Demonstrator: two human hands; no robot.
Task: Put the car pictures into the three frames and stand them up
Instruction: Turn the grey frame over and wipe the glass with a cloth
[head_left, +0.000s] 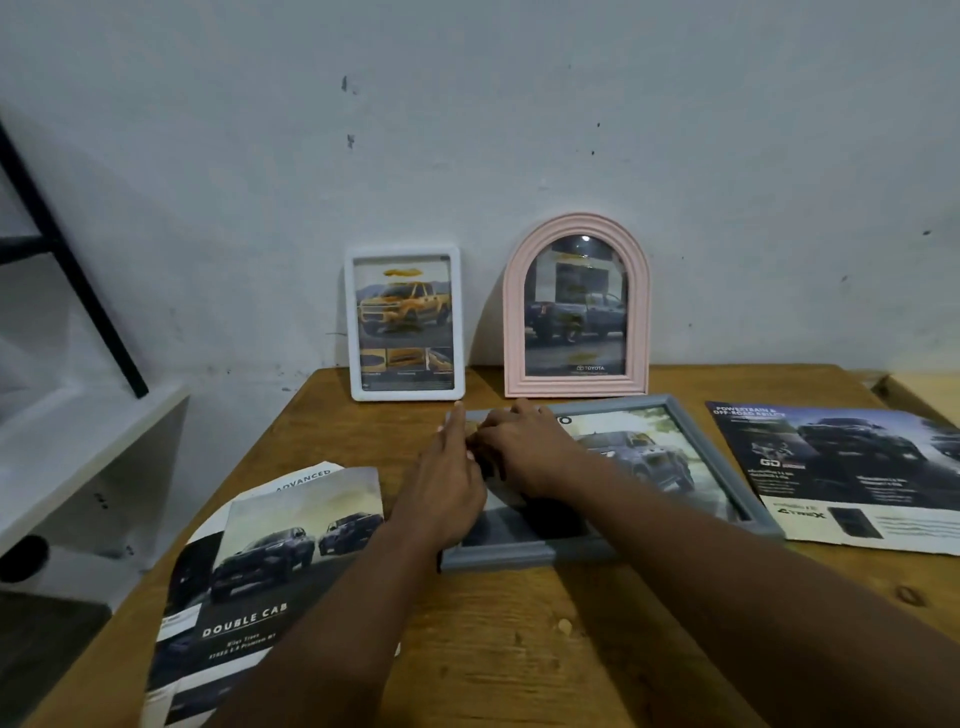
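Observation:
A white frame (404, 325) with an orange truck picture stands upright against the wall. To its right a pink arched frame (575, 306) with a dark truck picture also stands upright. A grey frame (727, 462) lies flat on the wooden table (519, 649), a grey truck picture showing in it. My left hand (447, 483) rests on the grey frame's left part, fingers stretched toward its far left corner. My right hand (524, 452) lies on the frame's far edge next to it, fingers curled at that corner. What the fingertips pinch is hidden.
Loose car brochure pages (270, 561) lie at the table's left front. Another brochure sheet (857, 473) lies at the right edge. A white shelf (78, 457) with a black metal leg (67, 260) stands to the left of the table.

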